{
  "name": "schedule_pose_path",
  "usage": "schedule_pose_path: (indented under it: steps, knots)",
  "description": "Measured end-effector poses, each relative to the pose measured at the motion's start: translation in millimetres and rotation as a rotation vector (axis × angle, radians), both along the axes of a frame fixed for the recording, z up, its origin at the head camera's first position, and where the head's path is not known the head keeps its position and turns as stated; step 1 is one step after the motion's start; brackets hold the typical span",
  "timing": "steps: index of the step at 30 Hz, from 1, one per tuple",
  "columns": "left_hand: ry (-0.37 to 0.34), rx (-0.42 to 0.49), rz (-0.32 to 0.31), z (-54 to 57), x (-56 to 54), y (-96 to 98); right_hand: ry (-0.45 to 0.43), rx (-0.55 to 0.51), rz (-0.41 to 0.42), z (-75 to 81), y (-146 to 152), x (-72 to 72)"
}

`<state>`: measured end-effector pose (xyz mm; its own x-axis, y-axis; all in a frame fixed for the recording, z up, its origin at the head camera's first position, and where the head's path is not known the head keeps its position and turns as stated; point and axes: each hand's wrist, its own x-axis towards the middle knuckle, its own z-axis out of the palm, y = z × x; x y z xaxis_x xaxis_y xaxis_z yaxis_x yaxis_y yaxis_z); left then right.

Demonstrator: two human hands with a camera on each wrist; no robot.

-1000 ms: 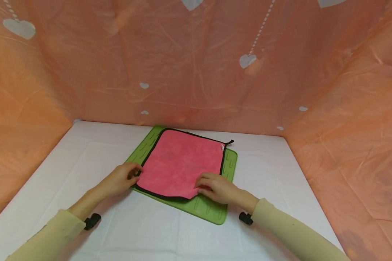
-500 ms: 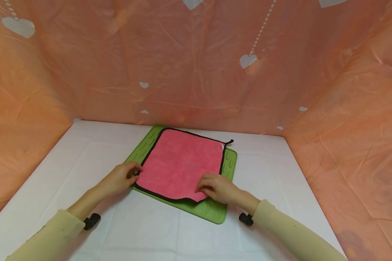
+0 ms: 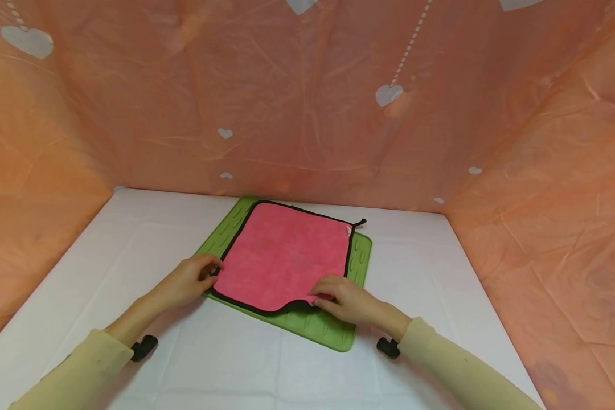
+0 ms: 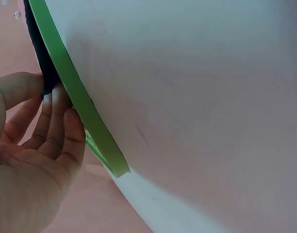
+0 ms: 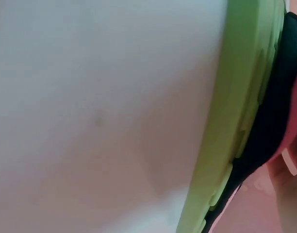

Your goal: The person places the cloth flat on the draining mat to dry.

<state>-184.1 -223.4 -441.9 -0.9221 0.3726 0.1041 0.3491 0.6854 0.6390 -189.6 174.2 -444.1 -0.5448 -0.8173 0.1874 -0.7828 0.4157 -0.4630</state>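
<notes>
A pink cloth [image 3: 287, 245] with a black border lies spread over a green ribbed mat [image 3: 361, 256]. The left hand [image 3: 187, 279] is at the cloth's near left corner; in the left wrist view its thumb and fingers [image 4: 34, 87] pinch the black border [image 4: 39, 53] beside the mat's edge [image 4: 83, 99]. At the near right corner, the right hand [image 3: 345, 296] pinches the cloth, and the near border there bends up off the mat. In the right wrist view the black border [image 5: 265, 131] rises over the mat's edge [image 5: 221, 116]; that hand is mostly out of frame.
The mat rests on a white table [image 3: 210, 364]. Behind it stands an orange sheet [image 3: 307, 114] with white hearts, and further sheets close off both sides. A black loop [image 3: 360, 222] sticks out at the cloth's far right corner.
The near right part of the cloth hung lower half a second ago; now it is drawn up and gathered at the right fingertips. The left hand has stayed in place.
</notes>
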Motion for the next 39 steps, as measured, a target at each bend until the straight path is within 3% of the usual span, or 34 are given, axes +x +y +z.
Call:
schedule_pose_path:
  steps: [5,8,15,23,32,39]
  knots:
    - [0.007,0.001,-0.009,-0.9,-0.8,0.5,-0.076,-0.023,-0.091,0.6,-2.0,-1.4]
    - [0.008,0.004,-0.008,-1.8,-1.1,1.0,-0.098,-0.020,-0.104,0.2,-2.0,-0.7]
    - [0.006,0.009,-0.015,-0.3,-1.0,1.5,-0.028,-0.044,-0.041,-1.5,3.1,2.5]
    - [0.005,0.006,-0.007,1.5,-1.4,1.7,0.072,0.033,0.007,-0.8,10.9,10.8]
    - [0.011,-0.006,0.013,-1.2,-1.3,0.0,0.168,0.008,0.072,-8.1,12.9,17.0]
    - [0.019,0.007,0.010,-0.1,-0.9,-0.7,0.102,0.087,0.084,-2.2,12.3,20.2]
